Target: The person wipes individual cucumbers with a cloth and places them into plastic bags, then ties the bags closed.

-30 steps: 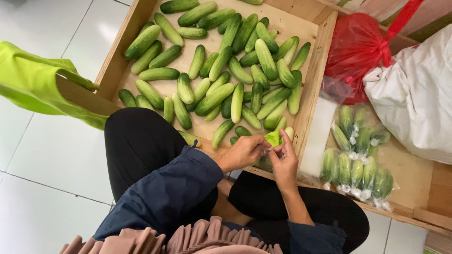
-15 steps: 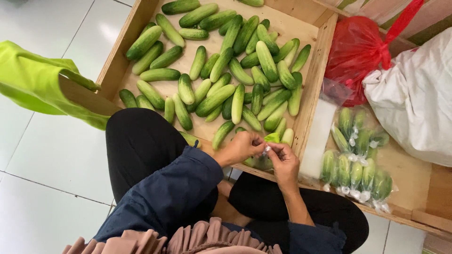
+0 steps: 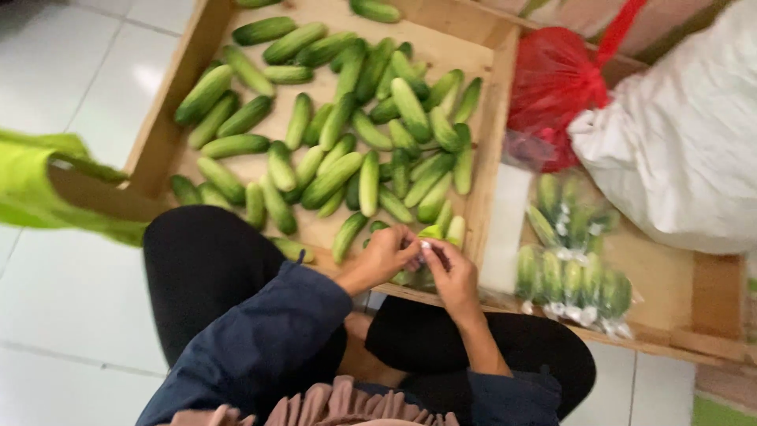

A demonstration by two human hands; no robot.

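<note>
basically both hands meet at the near edge of the shallow wooden tray (image 3: 481, 181), pinching the same small thing. left hand (image 3: 388, 254) has fingers curled tight, right hand (image 3: 451, 268) mirrors it, fingertips touching over something small and whitish between them; too blurred to say what, looks like a tie or tape end. just under the fingers sits a light-green cucumber bundle (image 3: 430, 233), resting on the tray's near rim, likely kept low there so the tray takes the weight while both hands work the pinch. loose green cucumbers (image 3: 339, 134) lie scattered across the tray bed, all within reach of the seated person's lap. finished-looking clear plastic packs of small cucumbers (image 3: 572, 272) lie in the adjoining compartment to the right, apart from the loose ones, so sorted from unsorted. red plastic bag (image 3: 556, 83) and a white sack (image 3: 678, 142) sit behind those packs, touching each other. lime-green cloth (image 3: 35, 185) drapes over the tray's left corner.
</note>
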